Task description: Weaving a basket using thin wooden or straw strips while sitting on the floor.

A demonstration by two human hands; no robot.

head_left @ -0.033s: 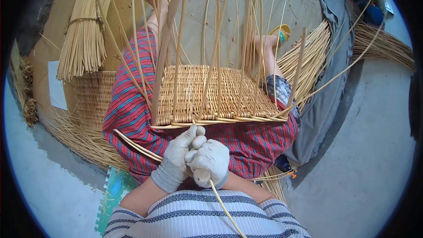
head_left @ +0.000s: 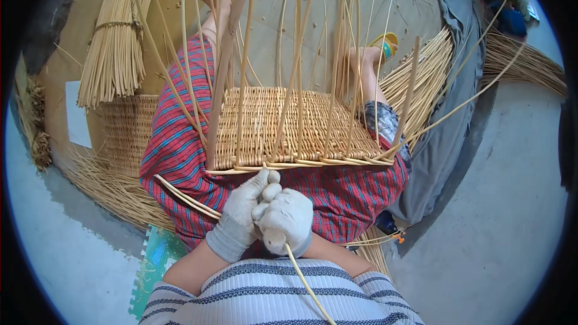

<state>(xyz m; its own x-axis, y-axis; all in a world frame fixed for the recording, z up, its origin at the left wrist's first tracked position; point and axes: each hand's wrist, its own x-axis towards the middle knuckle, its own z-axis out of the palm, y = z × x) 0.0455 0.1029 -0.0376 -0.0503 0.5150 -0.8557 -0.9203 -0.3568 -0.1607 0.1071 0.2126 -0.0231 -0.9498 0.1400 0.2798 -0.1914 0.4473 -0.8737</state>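
Observation:
My gloved left hand [head_left: 244, 210] is closed on a pale cane strand [head_left: 309, 284] just below the near woven edge of a wicker panel [head_left: 259, 123]. Beside it, my gloved right hand [head_left: 283, 219] makes a fist round the same strand, whose long tail hangs over my striped top. The fingertips are partly hidden. The panel lies across my lap on red plaid cloth [head_left: 337, 192], with long canes and two wooden stakes [head_left: 410, 87] standing up from it. Two cut cane ends [head_left: 180, 195] stick out left of my left hand.
Cane bundles lie at upper left [head_left: 114, 60], right [head_left: 421, 78] and far right [head_left: 518, 60]. Another woven piece [head_left: 123, 138] is left of my leg. A green foam mat [head_left: 150, 265], grey cloth [head_left: 442, 150] and a small dark object with orange [head_left: 388, 225] are on the floor.

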